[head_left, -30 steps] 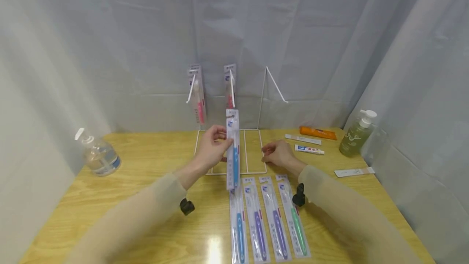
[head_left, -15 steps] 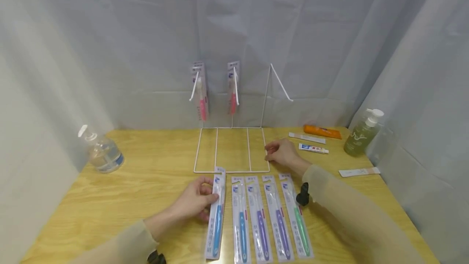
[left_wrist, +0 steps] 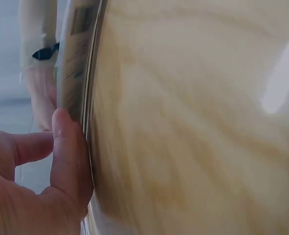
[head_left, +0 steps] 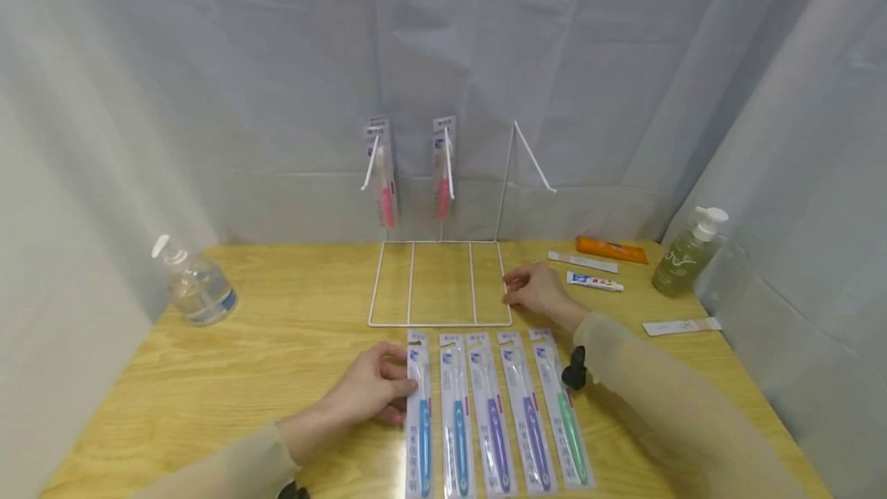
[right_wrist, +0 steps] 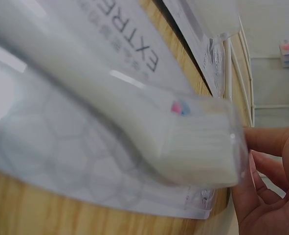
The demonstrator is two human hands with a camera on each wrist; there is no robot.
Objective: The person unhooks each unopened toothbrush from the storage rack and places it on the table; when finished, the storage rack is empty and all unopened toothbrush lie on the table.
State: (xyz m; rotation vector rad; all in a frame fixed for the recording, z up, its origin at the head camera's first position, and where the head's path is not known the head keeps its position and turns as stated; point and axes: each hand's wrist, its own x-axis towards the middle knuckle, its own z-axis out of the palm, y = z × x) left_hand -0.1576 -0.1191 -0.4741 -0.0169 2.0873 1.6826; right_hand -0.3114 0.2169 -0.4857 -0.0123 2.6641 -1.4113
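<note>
My left hand [head_left: 374, 390] pinches the left edge of a packaged blue toothbrush [head_left: 425, 437] at the left end of a row on the table. In the left wrist view the thumb and a finger [left_wrist: 68, 161] lie along the edge of the pack [left_wrist: 78, 54]. Beside it are a second blue-handled toothbrush [head_left: 460, 437], two purple ones and a green toothbrush [head_left: 571, 437], all packaged. My right hand [head_left: 543, 293] grips the right rail of the white wire rack [head_left: 443, 325]. In the right wrist view a packaged toothbrush head [right_wrist: 198, 147] partly covers those fingers.
Packaged pink toothbrushes [head_left: 386, 206] hang on the rack's left hook, and another pink toothbrush [head_left: 443, 199] on the middle hook. A clear pump bottle [head_left: 201, 291] stands left. At right are a green pump bottle [head_left: 679, 260], an orange tube [head_left: 611, 250] and a small toothpaste tube [head_left: 594, 282].
My left hand has brought the blue toothbrush down from in front of the middle hook to the left end of the row, where it now lines up with the others. The right hand stays at the rack.
</note>
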